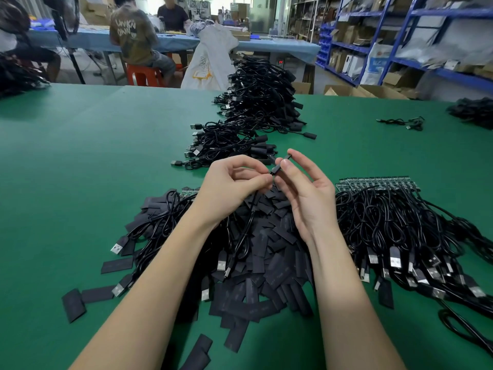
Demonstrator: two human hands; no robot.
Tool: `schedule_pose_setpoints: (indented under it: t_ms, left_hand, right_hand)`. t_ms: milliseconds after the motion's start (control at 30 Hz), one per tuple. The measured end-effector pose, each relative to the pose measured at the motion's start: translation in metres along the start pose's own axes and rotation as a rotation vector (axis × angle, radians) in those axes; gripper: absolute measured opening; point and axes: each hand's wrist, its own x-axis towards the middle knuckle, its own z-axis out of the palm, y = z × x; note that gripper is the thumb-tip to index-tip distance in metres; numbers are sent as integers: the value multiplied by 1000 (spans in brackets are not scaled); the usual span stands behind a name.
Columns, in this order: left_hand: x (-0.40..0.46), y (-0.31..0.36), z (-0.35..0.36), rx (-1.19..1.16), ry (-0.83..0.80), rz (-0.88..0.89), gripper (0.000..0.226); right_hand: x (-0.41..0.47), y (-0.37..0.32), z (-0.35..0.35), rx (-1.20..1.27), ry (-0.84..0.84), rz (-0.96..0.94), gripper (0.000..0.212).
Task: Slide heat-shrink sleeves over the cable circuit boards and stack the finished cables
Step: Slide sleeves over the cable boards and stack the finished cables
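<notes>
Left hand [234, 182] pinches thin black cable [248, 222]; right hand [304, 193] pinches matte sleeve [280, 166] at center. Flat black sleeves heap [261, 276] at 6 o'clock, finished stack [256, 102] at 12, on green felt table [80, 156]; blue shelving [400, 49] at 2.

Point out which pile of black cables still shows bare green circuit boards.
The pile of black cables on the right: a row of green circuit boards lines its far edge. The far stack has black-sleeved ends.

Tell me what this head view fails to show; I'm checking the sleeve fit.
- Circuit board inside the sleeve: hidden by the sleeve and fingers.
- How far the sleeve is on: too small.
- Print on loose sleeves: too faint.
- Right cable pile: cut off by the frame edge.
</notes>
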Motion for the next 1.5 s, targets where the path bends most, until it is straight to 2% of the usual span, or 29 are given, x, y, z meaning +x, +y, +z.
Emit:
schedule_pose_setpoints:
  t_ms: [433,867,1033,1300,1400,1500]
  left_hand:
    - [1,1,0,50,2,15,10]
    - [1,2,3,79,3,-9,11]
    - [1,3,-7,175,-54,-97,14]
    - [0,5,-7,206,-37,-83,11]
    - [2,3,-10,217,-74,-100,13]
    - [4,2,-20,283,-189,-180,15]
  right_hand:
    - [3,4,-5,84,-4,69,31]
    - [3,3,-4,87,33,46,21]
    - [4,3,-5,87,59,52,20]
    - [2,4,-4,73,64,52,21]
    - [1,3,-3,67,78,54,20]
    - [2,1,-5,82,102,52,20]
